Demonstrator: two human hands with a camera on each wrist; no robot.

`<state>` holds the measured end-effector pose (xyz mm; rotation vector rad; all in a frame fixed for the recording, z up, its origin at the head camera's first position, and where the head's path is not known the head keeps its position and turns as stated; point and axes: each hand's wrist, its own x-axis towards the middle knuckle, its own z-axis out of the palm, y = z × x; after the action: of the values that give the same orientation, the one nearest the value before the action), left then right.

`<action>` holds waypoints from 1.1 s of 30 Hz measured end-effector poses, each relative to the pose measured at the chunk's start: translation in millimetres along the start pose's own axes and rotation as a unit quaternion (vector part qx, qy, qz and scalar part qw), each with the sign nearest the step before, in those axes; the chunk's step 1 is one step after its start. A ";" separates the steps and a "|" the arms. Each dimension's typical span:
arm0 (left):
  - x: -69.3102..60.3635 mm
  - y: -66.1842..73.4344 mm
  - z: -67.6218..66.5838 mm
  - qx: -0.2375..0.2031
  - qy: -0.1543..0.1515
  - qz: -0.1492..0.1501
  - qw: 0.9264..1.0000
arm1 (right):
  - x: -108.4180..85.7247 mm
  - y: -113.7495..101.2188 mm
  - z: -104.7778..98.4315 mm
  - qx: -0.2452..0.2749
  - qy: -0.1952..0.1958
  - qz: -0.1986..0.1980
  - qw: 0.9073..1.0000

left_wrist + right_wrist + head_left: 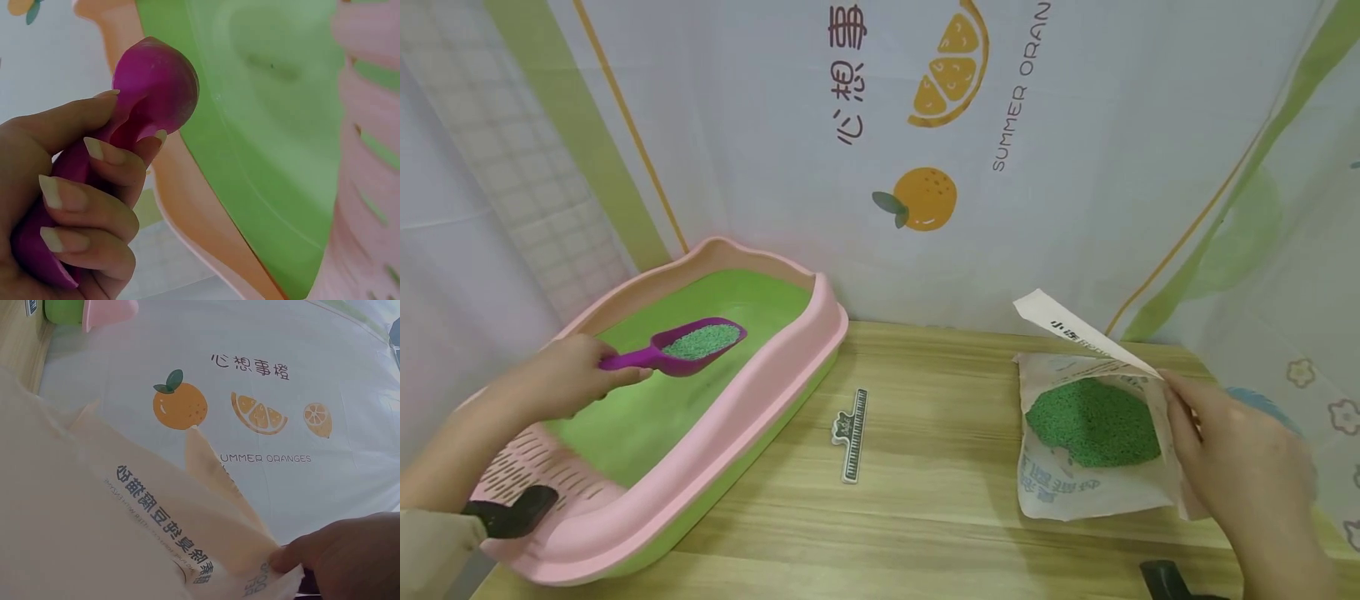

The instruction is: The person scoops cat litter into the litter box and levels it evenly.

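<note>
My left hand (568,375) grips the handle of a purple scoop (647,357) filled with green granules (703,341). It holds the scoop above a pink-rimmed litter box (760,379) with a green inside. In the left wrist view the fingers curl round the scoop's handle (62,169), and its underside (156,87) shows. On the right, my right hand (1247,458) pinches the edge of an opened white paper bag (1067,496) holding green granules (1093,425). The bag's printed top flap (162,519) fills much of the right wrist view, with the hand (350,556) at its corner.
A flat comb-like clip (853,437) lies on the wooden table (925,467) between the litter box and the bag. The box has a slotted pink step (523,475) at its near end. A white printed curtain (775,125) hangs behind the table.
</note>
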<state>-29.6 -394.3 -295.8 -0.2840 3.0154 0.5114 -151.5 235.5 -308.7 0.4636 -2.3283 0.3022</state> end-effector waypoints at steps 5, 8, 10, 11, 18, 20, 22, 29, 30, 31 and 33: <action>7.2 -4.0 2.2 -0.002 -0.025 0.001 1.000 | 0.3 -0.5 0.0 0.002 -0.009 0.003 1.000; 13.3 -3.8 3.5 0.000 -0.039 -0.003 0.999 | -0.1 0.9 0.1 0.003 -0.007 0.005 1.000; 17.8 -2.5 4.3 0.003 -0.049 -0.003 0.999 | -0.4 2.1 -0.1 0.002 -0.003 0.005 1.000; 19.8 -1.9 4.5 0.004 -0.054 -0.002 0.999 | -0.5 2.5 -0.2 0.001 0.001 0.004 1.000; 23.5 0.1 5.3 0.009 -0.072 -0.006 0.997 | 1.0 0.8 0.3 0.003 0.027 -0.020 0.999; 25.7 1.1 5.6 0.011 -0.078 -0.007 0.997 | 0.4 0.5 -0.2 0.005 0.032 -0.023 0.999; 29.2 2.2 5.0 0.014 -0.084 -0.007 0.996 | -0.7 1.0 -0.7 0.004 0.034 -0.024 0.999; 39.2 8.7 -1.1 0.025 -0.101 -0.002 0.995 | -4.6 2.6 -0.9 -0.006 0.037 -0.024 0.999; 40.2 10.1 -1.9 0.027 -0.102 -0.002 0.994 | -4.9 2.8 -0.9 -0.006 0.037 -0.024 0.999; 41.5 11.6 -2.6 0.032 -0.102 -0.002 0.994 | -4.9 3.1 -0.8 -0.007 0.037 -0.024 0.999; 44.0 14.7 -4.5 0.041 -0.102 -0.001 0.994 | -5.2 3.3 -0.9 -0.006 0.038 -0.025 0.999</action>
<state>-75.8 -389.6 -291.2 -0.2144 2.8283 0.3886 -148.9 240.1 -312.1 0.4963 -2.2406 0.2776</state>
